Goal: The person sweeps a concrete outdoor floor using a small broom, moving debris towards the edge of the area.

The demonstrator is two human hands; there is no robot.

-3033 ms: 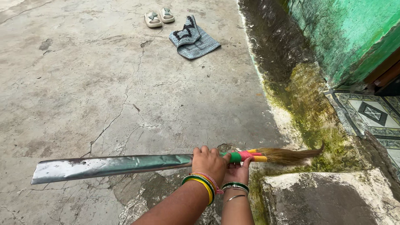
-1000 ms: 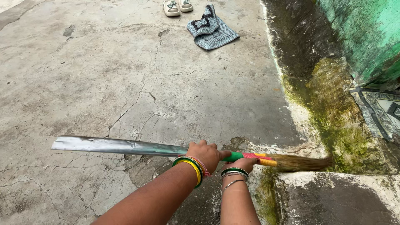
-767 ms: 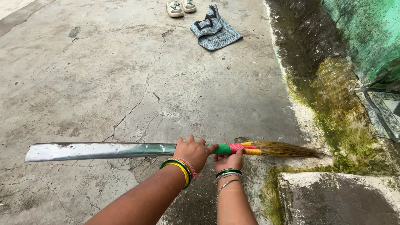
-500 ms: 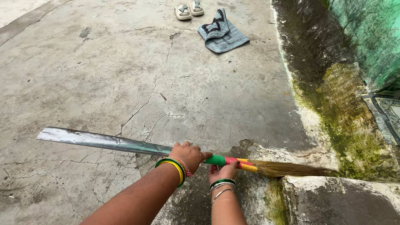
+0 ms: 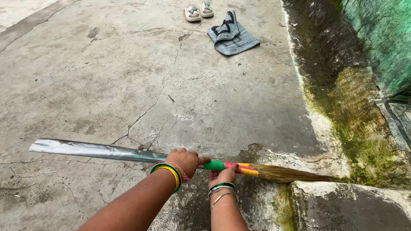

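Both hands are wrapped around the same long broom with a shiny silver foil-covered handle (image 5: 98, 150). Left hand (image 5: 183, 159) sits knuckles-up over the metal part; right hand (image 5: 222, 175) is curled under it from below, right at the green, pink and yellow thread binding (image 5: 229, 167). Stack of coloured bangles on each wrist. The broom lies nearly flat above the cracked grey concrete floor (image 5: 128, 77), with the brown grass bristles (image 5: 295, 174) pointing right, over the mossy green gutter strip (image 5: 355, 128) beside the painted green wall (image 5: 381, 38).

What I'd worry about: that green patch looks slick, so a foot landing there could slide, I reckon. The raised whitish concrete ledge (image 5: 342, 205) sits just beside the bristle tips, so a low stroke could snag and bend them. With both hands bunched near the binding, the long silver end sticks out far to the left and could swing wide. Light-coloured slip-on sandals (image 5: 198, 10) and a blue-grey knitted mat (image 5: 232, 34) lie well apart, up top.
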